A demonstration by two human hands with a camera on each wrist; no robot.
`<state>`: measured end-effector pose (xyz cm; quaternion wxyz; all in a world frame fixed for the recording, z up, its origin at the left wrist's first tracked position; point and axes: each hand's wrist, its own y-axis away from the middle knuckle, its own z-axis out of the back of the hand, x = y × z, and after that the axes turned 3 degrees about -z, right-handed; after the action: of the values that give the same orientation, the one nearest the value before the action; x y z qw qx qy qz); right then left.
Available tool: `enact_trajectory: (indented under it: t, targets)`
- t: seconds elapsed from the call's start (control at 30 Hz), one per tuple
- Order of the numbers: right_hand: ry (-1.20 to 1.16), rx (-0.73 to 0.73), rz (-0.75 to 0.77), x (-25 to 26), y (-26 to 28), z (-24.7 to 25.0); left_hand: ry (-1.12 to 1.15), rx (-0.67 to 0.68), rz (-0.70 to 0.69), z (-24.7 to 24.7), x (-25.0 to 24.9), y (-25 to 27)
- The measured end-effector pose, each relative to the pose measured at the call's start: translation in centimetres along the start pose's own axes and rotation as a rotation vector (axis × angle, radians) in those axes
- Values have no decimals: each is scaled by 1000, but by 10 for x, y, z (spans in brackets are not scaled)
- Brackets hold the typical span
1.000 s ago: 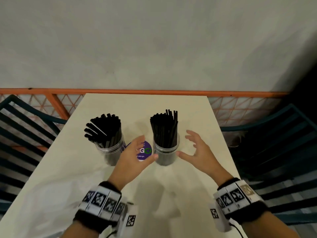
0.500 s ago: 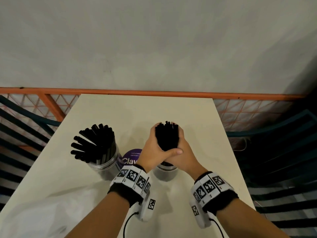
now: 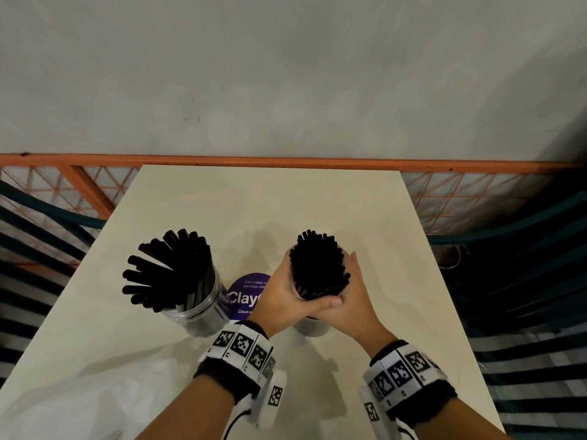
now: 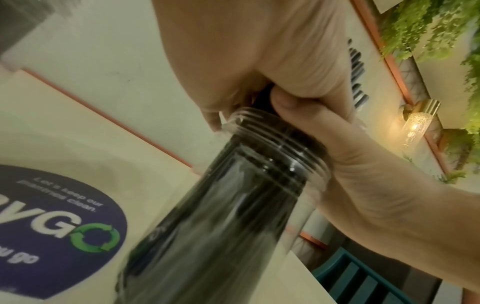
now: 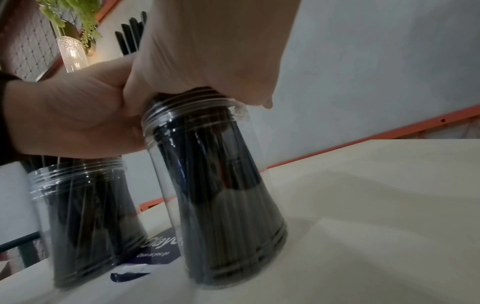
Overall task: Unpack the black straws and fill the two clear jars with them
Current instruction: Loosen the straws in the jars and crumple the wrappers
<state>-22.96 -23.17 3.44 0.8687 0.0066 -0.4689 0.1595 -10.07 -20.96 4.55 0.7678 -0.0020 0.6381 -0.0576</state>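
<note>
Two clear jars stand on the cream table. The left jar holds black straws that fan out to the left. Both my hands wrap the bundle of black straws that sticks up from the right jar, which is mostly hidden under them. My left hand grips the bundle from the left, its thumb across the front. My right hand grips from the right. The right wrist view shows the right jar packed with straws and both hands just above its threaded rim.
A round purple sticker lies on the table between the jars. Crumpled white plastic wrap lies at the near left. Teal slatted chairs flank the table. An orange rail runs along the far edge, against a grey wall.
A second ago my hands were spread apart on either side of the right jar. They have since come together round its straw bundle and still hold it.
</note>
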Motion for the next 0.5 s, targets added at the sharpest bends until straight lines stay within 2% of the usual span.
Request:
enact_trajectory:
  t: [0.13, 0.27, 0.37, 0.47, 0.5]
  targets:
    - [-159, -117, -121, 14, 4, 3, -58, -59, -42, -11, -7, -3]
    - [-118, -130, -116, 12, 11, 1, -101, 33, -81, -14, -15, -7]
    - [-225, -113, -232, 3, 18, -1, -140, 99, -97, -14, -18, -8]
    - [-248, -176, -146, 3, 17, -2, -173, 70, -77, -16, -16, -10]
    - [-248, -181, -168, 3, 16, -3, -201, 60, -72, -17, -14, -11]
